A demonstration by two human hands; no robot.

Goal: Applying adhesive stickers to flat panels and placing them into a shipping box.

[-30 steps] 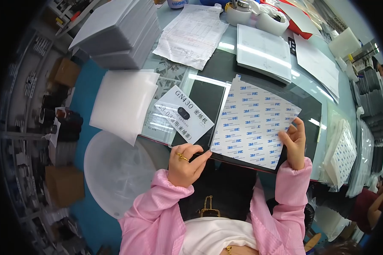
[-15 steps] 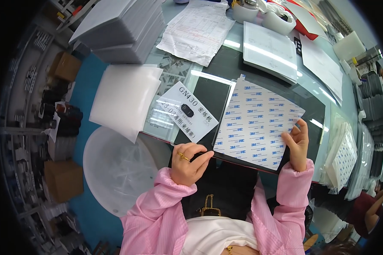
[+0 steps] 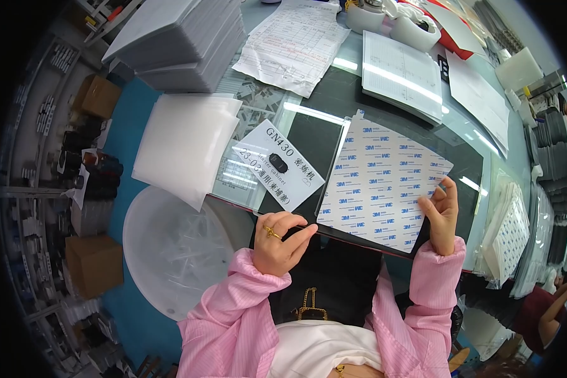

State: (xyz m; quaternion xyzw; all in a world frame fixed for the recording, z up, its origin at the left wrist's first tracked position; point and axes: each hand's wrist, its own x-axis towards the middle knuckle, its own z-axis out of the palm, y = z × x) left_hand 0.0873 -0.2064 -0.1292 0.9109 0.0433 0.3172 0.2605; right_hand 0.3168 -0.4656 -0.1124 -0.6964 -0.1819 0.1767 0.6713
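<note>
A white adhesive backing sheet point(image 3: 381, 183) with repeated blue print lies tilted over a dark mat at the table's front. My right hand point(image 3: 442, 214) pinches its right edge between thumb and fingers. My left hand point(image 3: 282, 242), with a gold ring, is closed at the table's front edge, near the sheet's lower left corner; what its fingertips hold, if anything, is hidden. Just beyond it lies a white label card point(image 3: 279, 165) with black print and a dark oval mark. A thin clear strip shows along the sheet's left edge.
Translucent plastic sheets point(image 3: 184, 142) overhang the table's left side, above a round white bin point(image 3: 176, 252). Behind are a tall stack of white boards point(image 3: 176, 38), a written paper point(image 3: 290, 44) and a smaller stack point(image 3: 401, 75). Backed sheets point(image 3: 507, 236) stand at right, with another person's arm point(image 3: 557, 309) beyond.
Both hands, the backing sheet and the card stay nearly where they were. The whole view has shifted very slightly.
</note>
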